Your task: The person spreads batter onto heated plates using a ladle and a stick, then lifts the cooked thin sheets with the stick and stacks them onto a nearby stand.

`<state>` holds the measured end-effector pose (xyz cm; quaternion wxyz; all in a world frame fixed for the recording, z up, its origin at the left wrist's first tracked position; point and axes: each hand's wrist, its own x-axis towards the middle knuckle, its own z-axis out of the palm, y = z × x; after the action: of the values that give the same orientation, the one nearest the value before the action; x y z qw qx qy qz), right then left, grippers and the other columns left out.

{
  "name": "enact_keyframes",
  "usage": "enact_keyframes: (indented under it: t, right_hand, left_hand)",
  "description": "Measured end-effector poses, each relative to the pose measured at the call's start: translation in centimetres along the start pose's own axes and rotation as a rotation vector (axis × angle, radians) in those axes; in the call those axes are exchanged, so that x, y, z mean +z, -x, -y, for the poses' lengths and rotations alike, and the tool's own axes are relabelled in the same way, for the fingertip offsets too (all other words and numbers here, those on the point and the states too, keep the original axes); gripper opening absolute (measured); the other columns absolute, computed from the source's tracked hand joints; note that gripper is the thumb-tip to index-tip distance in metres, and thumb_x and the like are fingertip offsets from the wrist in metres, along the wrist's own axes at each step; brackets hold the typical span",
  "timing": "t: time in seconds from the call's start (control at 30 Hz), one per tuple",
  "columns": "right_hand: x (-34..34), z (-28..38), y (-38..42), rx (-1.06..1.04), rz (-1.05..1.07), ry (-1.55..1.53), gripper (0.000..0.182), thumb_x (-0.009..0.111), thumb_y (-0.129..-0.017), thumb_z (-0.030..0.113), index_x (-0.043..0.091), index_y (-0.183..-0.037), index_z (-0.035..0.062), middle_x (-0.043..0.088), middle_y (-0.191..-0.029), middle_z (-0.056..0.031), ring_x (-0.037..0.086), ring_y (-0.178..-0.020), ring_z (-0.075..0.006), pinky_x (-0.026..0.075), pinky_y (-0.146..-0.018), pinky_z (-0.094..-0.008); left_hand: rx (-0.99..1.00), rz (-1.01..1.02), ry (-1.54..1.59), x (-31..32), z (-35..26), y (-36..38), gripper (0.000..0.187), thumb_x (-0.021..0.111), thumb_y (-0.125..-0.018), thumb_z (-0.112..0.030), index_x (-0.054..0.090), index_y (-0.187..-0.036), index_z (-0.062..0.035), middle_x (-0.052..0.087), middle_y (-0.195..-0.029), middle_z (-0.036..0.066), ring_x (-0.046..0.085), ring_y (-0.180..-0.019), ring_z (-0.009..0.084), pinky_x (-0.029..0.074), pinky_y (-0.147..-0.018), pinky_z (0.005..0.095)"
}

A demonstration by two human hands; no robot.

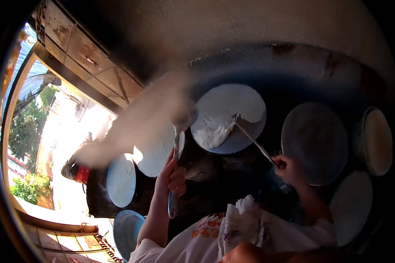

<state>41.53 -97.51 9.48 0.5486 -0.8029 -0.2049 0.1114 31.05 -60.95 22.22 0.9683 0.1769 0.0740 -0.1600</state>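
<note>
My left hand grips the long handle of a metal ladle, whose cup hangs in the steam beside a round griddle plate. On that plate lies a thin white crepe, wrinkled at its lower left. My right hand holds a thin stick; its tip touches the crepe's edge near the plate's middle. Both arms come up from white sleeves with an orange print.
Several more round plates ring a dark stove: a bare grey plate, a cream-coated plate, pale plates on the left. White steam drifts leftward. A white cloth lies near my chest. A sunlit street with trees shows at far left.
</note>
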Motion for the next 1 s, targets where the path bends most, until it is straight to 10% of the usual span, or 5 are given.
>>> enact_keyframes:
  t: [0.27,0.4,0.6,0.8,1.0]
  right_hand:
    - [36.4,1.6,-11.8,0.453,-0.265,-0.965,0.017,0.048,-0.096,0.017,0.043,-0.110,0.0108,0.048,-0.071,-0.0018,0.038,-0.044,-0.0072,0.031,-0.037,-0.0243]
    - [35.5,2.6,-6.0,0.475,-0.444,-1.018,0.027,0.050,-0.095,0.018,0.042,-0.120,0.0204,0.044,-0.074,-0.0002,0.032,-0.043,-0.0055,0.027,-0.036,-0.0223]
    - [31.1,2.1,-4.6,0.433,-0.713,-0.989,0.033,0.052,-0.093,0.018,0.044,-0.125,0.0230,0.043,-0.069,0.0006,0.031,-0.042,-0.0058,0.027,-0.036,-0.0224]
    - [32.0,3.0,-4.1,0.417,-0.609,-0.776,0.031,0.050,-0.095,0.020,0.050,-0.126,0.0194,0.047,-0.064,-0.0001,0.036,-0.038,-0.0088,0.028,-0.033,-0.0256]
    - [24.5,1.2,4.3,0.582,-0.497,-0.760,0.041,0.051,-0.095,0.020,0.045,-0.135,0.0163,0.050,-0.070,-0.0023,0.037,-0.040,-0.0072,0.031,-0.033,-0.0229]
  left_hand:
    - [-0.172,0.051,0.467,-5.5,-5.0,3.7,0.041,0.039,-0.099,-0.034,0.039,-0.064,-0.0123,0.031,-0.051,-0.006,0.033,-0.038,0.0047,0.032,-0.039,0.0211]
    - [-0.093,-0.090,0.307,-5.6,-7.3,8.3,0.042,0.040,-0.099,-0.035,0.037,-0.064,-0.0128,0.029,-0.052,-0.006,0.032,-0.038,0.0041,0.031,-0.038,0.0199]
    - [-0.076,0.024,0.368,-6.2,-8.1,9.5,0.034,0.041,-0.099,-0.021,0.045,-0.129,-0.0374,0.028,-0.059,-0.006,0.028,-0.041,0.0036,0.030,-0.038,0.0184]
    - [-0.138,-0.109,0.299,-7.5,-9.1,8.8,0.042,0.038,-0.100,-0.031,0.035,-0.062,-0.0142,0.031,-0.051,-0.006,0.032,-0.038,0.0051,0.031,-0.039,0.0216]
    - [-0.320,-0.076,0.417,-9.2,-7.5,6.9,0.041,0.040,-0.099,-0.033,0.038,-0.064,-0.0133,0.032,-0.052,-0.005,0.034,-0.039,0.0057,0.033,-0.041,0.0223]
